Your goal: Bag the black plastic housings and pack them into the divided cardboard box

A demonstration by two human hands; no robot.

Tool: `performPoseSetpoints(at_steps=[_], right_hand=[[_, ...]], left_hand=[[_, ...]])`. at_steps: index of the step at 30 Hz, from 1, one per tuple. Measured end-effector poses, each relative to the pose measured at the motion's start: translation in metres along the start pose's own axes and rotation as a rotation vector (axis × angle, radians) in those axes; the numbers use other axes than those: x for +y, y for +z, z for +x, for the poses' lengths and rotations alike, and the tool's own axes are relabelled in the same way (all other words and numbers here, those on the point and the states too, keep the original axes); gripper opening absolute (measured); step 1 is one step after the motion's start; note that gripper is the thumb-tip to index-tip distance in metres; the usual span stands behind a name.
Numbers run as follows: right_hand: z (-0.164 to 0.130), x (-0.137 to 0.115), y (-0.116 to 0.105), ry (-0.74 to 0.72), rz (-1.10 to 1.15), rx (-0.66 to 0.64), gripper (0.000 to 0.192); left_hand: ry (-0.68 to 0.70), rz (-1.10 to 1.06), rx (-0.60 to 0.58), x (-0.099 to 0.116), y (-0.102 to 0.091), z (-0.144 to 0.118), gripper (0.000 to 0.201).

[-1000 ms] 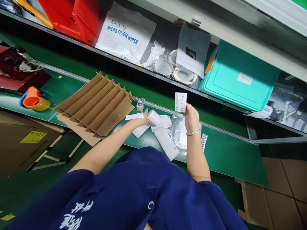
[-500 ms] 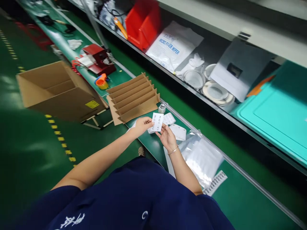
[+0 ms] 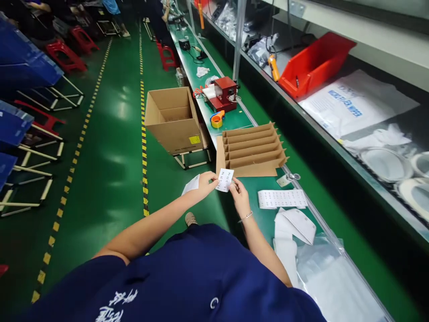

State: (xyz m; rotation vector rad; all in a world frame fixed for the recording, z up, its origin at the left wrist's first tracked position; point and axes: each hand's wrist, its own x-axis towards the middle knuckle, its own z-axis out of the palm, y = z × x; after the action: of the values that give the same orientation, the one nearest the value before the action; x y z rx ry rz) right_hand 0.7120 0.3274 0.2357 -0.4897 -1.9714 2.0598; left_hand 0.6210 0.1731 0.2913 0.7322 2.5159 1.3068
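Note:
Between my two hands is a small white printed label (image 3: 224, 180) with weight figures in kg. My left hand (image 3: 206, 185) pinches its left edge, and a second white paper (image 3: 191, 184) shows behind that hand and wrist. My right hand (image 3: 239, 195), with a bracelet at the wrist, grips the label's right edge with the fingertips. Just beyond lies a cardboard divider (image 3: 253, 147) with several upright partitions on the bench. Right of my hands are a strip of printed labels (image 3: 282, 199) and a folded white label strip (image 3: 296, 223).
An open cardboard box (image 3: 174, 129) stands on a low frame left of the green bench (image 3: 239, 117). Further along are a tape dispenser (image 3: 217, 119) and a red machine (image 3: 225, 91). Clear plastic bags (image 3: 335, 273) lie nearer me; a red bin (image 3: 317, 62) sits on the shelf.
My view has swung left, bringing the aisle, stools and other people into sight. Both hands, still on the label, now appear left of the bench's label strips, with the second paper showing more.

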Motion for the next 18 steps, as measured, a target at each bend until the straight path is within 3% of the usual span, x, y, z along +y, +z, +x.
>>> performPoseSetpoints(at_steps=[3, 5, 7, 10, 13, 18], right_hand=[[0.031, 0.009, 0.072, -0.043, -0.084, -0.047, 0.035], [0.052, 0.012, 0.123, -0.080, -0.155, -0.025, 0.031], [0.072, 0.015, 0.170, -0.141, -0.180, 0.042, 0.030], [0.108, 0.023, 0.220, -0.137, -0.126, 0.200, 0.030], [0.145, 0.040, 0.238, -0.001, -0.015, 0.282, 0.038], [0.186, 0.083, 0.223, 0.157, 0.032, 0.351, 0.043]], left_hand=[[0.002, 0.013, -0.005, -0.057, -0.061, 0.011, 0.012], [0.004, 0.025, -0.014, -0.094, -0.101, 0.019, 0.013], [-0.004, 0.040, -0.019, -0.131, -0.140, 0.030, 0.017], [-0.055, 0.124, -0.027, -0.185, -0.190, 0.057, 0.045], [-0.121, 0.366, -0.057, -0.241, -0.234, 0.105, 0.050], [-0.161, 0.531, -0.062, -0.324, -0.291, 0.208, 0.029]])
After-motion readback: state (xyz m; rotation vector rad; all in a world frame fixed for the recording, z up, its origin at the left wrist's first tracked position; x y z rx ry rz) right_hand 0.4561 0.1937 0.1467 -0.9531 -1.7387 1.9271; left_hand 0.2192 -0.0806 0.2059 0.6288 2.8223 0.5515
